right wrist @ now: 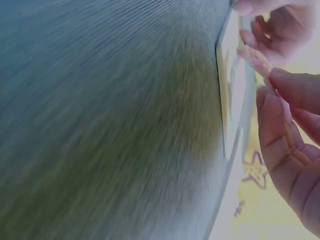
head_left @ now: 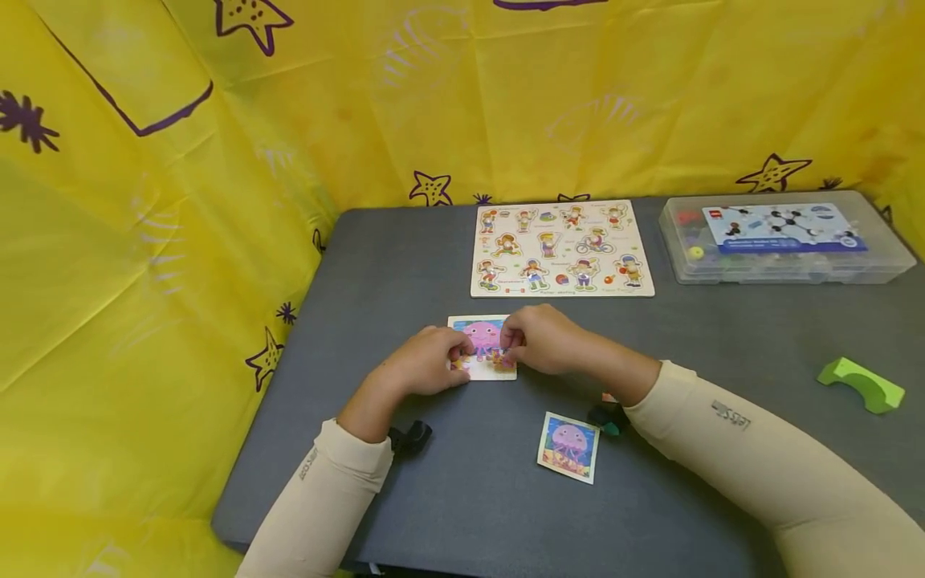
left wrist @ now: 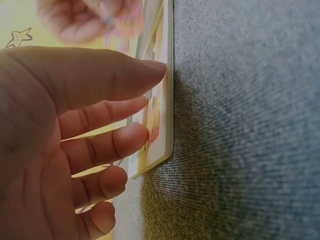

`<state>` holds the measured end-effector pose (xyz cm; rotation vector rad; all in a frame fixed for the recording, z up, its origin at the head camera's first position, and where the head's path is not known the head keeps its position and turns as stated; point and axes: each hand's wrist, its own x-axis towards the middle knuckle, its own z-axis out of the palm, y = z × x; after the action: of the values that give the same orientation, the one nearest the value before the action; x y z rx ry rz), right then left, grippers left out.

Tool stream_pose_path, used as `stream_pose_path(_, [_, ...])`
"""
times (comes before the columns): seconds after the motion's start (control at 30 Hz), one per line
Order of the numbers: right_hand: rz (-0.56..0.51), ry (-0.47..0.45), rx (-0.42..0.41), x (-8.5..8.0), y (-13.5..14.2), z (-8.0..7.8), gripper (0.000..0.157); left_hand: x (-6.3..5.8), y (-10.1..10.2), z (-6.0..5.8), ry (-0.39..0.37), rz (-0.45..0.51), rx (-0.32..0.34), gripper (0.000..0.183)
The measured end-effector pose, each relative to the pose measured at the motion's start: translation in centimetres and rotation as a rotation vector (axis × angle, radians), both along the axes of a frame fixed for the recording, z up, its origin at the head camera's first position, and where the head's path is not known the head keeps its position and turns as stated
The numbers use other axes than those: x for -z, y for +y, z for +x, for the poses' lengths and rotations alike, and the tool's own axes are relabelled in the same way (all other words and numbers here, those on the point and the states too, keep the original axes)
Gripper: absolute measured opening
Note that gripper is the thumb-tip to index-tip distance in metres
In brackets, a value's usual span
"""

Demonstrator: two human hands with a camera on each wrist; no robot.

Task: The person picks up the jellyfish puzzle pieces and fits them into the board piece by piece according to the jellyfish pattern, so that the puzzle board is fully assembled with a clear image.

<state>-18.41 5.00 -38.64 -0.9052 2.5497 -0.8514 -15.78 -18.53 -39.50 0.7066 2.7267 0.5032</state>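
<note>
A small jellyfish puzzle board (head_left: 486, 374) lies on the grey table between the two hands, with a pink jellyfish and some coloured pieces in its frame. My left hand (head_left: 426, 361) is at the board's left side; its thumb and relaxed fingertips touch the board (left wrist: 169, 115) near the edge. Over the right part, my right hand (head_left: 545, 341) pinches a thin pink puzzle piece (right wrist: 260, 65) between thumb and forefinger, tilted above the board. Its picture is too blurred to read. A jellyfish picture card (head_left: 568, 448) lies nearer the front, below the right hand.
Behind the puzzle lies a wooden board with sports figures (head_left: 562, 249). A clear plastic case (head_left: 784, 239) stands at the back right, and a green arch block (head_left: 861, 384) lies at the right. Yellow patterned cloth (head_left: 405, 96) hangs behind and to the left.
</note>
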Motion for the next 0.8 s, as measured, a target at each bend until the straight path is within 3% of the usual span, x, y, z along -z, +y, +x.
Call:
stream_pose_path(0.3, [0.076,-0.042,-0.029,0.8,-3.7,-0.8,0.008,0.2,-0.3,0.3,-0.013,-0.004,-0.029,0.030])
stream_pose_path(0.57, [0.115,-0.009,-0.021,1.5,-4.1,-0.9,0.009,0.9,-0.1,-0.5,-0.010,0.068,-0.047,0.009])
stream_pose_path(0.8, [0.152,-0.004,-0.016,1.3,-4.2,-1.3,0.006,0.9,0.1,-0.9,-0.018,0.049,-0.075,0.007])
